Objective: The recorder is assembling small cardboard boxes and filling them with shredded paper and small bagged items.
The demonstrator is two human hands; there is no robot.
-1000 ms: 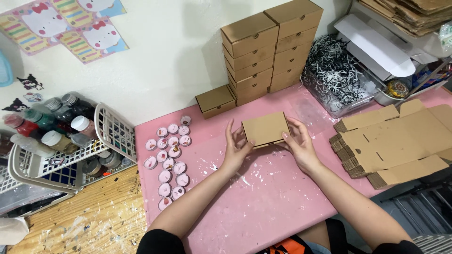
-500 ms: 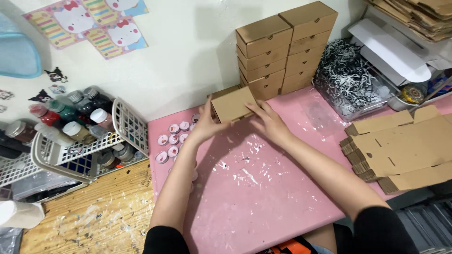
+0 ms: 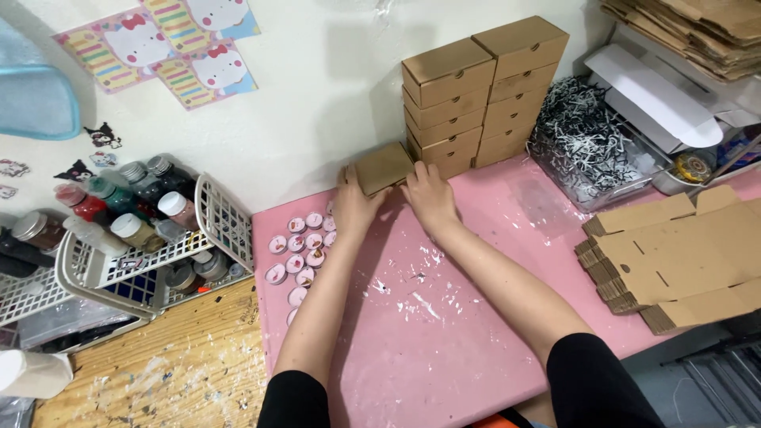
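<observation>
At the rear edge of the pink worktop [image 3: 444, 333], against the white wall, both hands grasp a small closed cardboard box [image 3: 384, 167]. The left hand [image 3: 354, 206] holds the box's left side and the right hand [image 3: 429, 196] holds its right side, fingers curled on the near face. The box rests on the worktop, just beside the foot of the two stacks of identical boxes [image 3: 476, 99], touching or nearly touching the left stack. Small round pink-rimmed items [image 3: 304, 247] lie in rows near the left hand. A pile of flat box blanks [image 3: 674, 257] sits well apart at the right edge. A clear tub of black-and-white shredded paper [image 3: 583, 139] stands right of the stacks. A white wire basket [image 3: 151, 238] holding paint bottles sits left of the worktop.
</observation>
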